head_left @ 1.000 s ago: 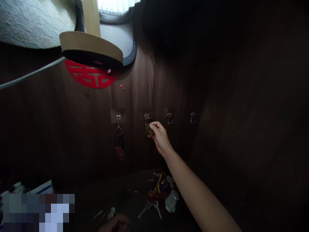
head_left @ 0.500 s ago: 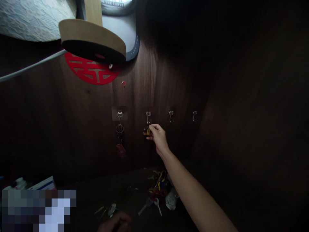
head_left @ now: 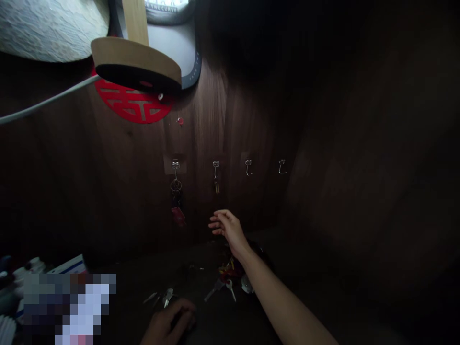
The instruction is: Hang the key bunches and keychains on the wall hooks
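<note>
My right hand (head_left: 227, 230) is in front of the dark wood panel, its fingers apart and nothing between them. Just above it, a small brass-coloured key (head_left: 217, 187) hangs from a metal hook (head_left: 216, 165). To the left, a key ring (head_left: 176, 186) with a reddish tag (head_left: 178, 215) hangs on another hook (head_left: 175, 166). Low in the view, my left hand (head_left: 168, 323) rests with bent fingers and a gap between thumb and forefinger; I see nothing held. Loose keys (head_left: 168, 296) lie right beyond it. Under my right forearm is a pile of keys (head_left: 230, 282) with red and yellow parts, partly hidden.
Two bare hooks (head_left: 248, 167) (head_left: 282, 166) are fixed farther right. A round wooden-edged lamp head (head_left: 136, 60) juts out at the upper left, before a red cut-out ornament (head_left: 143, 111) and a cap (head_left: 168, 38). White bottles (head_left: 36, 264) and a box stand at the lower left.
My right hand has let go of the brass-coloured key, which now hangs on the hook, and has moved down and away. My left hand shows a little more and stays beside the loose keys.
</note>
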A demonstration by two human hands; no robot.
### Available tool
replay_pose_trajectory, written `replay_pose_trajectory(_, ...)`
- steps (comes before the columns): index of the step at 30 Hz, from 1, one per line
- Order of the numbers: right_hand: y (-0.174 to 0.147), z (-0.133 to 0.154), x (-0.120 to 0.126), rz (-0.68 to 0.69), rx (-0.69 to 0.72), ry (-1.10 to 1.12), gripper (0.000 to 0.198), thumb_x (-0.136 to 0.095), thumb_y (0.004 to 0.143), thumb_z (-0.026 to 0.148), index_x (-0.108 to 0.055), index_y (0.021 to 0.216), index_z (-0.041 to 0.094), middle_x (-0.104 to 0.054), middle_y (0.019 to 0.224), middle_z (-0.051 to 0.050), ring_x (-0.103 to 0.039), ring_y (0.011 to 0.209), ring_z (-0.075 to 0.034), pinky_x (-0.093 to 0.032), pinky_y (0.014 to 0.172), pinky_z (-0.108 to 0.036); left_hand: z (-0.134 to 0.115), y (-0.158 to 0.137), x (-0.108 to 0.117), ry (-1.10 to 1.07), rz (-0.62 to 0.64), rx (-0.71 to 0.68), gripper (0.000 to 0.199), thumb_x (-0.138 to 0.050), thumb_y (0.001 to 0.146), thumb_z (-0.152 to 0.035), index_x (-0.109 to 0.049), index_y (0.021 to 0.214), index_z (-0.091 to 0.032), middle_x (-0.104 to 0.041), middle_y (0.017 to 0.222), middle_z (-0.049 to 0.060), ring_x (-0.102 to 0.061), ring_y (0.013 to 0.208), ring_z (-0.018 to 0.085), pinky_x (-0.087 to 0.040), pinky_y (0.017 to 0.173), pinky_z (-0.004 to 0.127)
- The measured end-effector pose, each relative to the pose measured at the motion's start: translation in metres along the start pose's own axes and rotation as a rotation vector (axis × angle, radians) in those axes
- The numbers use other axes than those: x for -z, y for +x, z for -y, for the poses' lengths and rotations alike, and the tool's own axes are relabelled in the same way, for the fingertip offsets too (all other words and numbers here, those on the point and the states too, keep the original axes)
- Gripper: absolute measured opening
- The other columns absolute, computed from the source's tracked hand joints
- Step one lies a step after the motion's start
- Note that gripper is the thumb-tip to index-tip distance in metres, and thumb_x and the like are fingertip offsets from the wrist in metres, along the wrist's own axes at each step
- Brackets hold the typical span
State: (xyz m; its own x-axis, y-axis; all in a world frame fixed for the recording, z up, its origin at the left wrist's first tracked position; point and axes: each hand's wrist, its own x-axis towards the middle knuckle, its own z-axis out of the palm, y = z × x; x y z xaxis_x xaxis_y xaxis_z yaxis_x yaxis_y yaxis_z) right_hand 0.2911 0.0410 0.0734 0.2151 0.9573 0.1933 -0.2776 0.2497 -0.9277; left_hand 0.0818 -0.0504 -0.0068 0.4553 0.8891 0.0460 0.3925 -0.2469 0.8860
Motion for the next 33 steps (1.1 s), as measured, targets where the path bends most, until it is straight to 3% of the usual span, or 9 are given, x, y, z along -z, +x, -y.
replay_pose_trajectory(6, -0.046, -0.021, 0.002, 0.080, -0.106, -0.074, 0.021, -0.064, 0.069, 0.036, -0.060, 0.078, 0.017, -0.064, 0.071, -0.001, -0.062, 0.057, -0.012, -0.043, 0.045, -0.019, 0.004, 0.000, 0.000, 0.046, -0.011, -0.027, 0.023, -0.048, 0.082, -0.041, -0.064, 0.078, -0.025, -0.066, 0.072, -0.002, -0.059, 0.071, 0.015, -0.043, 0.067, 0.019)
replay_pose_trajectory(11, -0.067, -0.047, 0.000, 0.125, -0.136, -0.152, 0.017, -0.062, 0.071, 0.034, -0.059, 0.077, 0.018, -0.064, 0.073, -0.001, -0.061, 0.056, -0.011, -0.041, 0.046, -0.019, 0.004, -0.001, 0.003, 0.048, -0.034, -0.040, 0.020, -0.049, 0.082, -0.037, -0.065, 0.081, -0.026, -0.069, 0.078, -0.002, -0.061, 0.075, 0.016, -0.043, 0.070, 0.020)
replay_pose_trajectory(17, -0.076, -0.080, 0.003, 0.094, -0.013, -0.337, 0.009, -0.053, 0.076, 0.028, -0.059, 0.077, 0.021, -0.063, 0.071, 0.000, -0.061, 0.062, -0.015, -0.043, 0.053, -0.024, -0.001, -0.002, 0.009, 0.044, -0.125, -0.016, 0.018, -0.053, 0.079, -0.038, -0.066, 0.081, -0.026, -0.071, 0.078, -0.001, -0.063, 0.076, 0.018, -0.046, 0.073, 0.024)
replay_pose_trajectory(24, -0.076, -0.081, 0.010, 0.170, 0.269, -0.742, 0.019, -0.044, 0.081, 0.018, -0.061, 0.082, 0.025, -0.064, 0.080, -0.001, -0.060, 0.080, -0.019, -0.044, 0.074, -0.031, 0.009, 0.000, 0.021, 0.055, -0.289, 0.010, 0.019, -0.051, 0.078, -0.036, -0.066, 0.085, -0.026, -0.070, 0.075, -0.002, -0.065, 0.074, 0.019, -0.048, 0.072, 0.028)
replay_pose_trajectory(29, -0.076, -0.084, 0.011, 0.229, 0.329, -0.900, 0.024, -0.042, 0.080, 0.013, -0.061, 0.091, 0.023, -0.063, 0.089, -0.004, -0.058, 0.089, -0.020, -0.043, 0.080, -0.033, 0.022, 0.002, 0.028, 0.121, -0.390, 0.022, 0.021, -0.047, 0.080, -0.035, -0.062, 0.093, -0.026, -0.070, 0.083, -0.001, -0.066, 0.081, 0.019, -0.048, 0.074, 0.028)
replay_pose_trajectory(33, -0.081, -0.082, 0.008, 0.325, 0.344, -1.092, 0.036, -0.045, 0.080, 0.012, -0.057, 0.112, 0.025, -0.061, 0.108, -0.006, -0.052, 0.103, -0.023, -0.039, 0.089, -0.038, 0.029, 0.003, 0.031, 0.208, -0.435, 0.030, 0.024, -0.046, 0.081, -0.033, -0.059, 0.100, -0.024, -0.070, 0.096, 0.002, -0.065, 0.091, 0.021, -0.047, 0.081, 0.031)
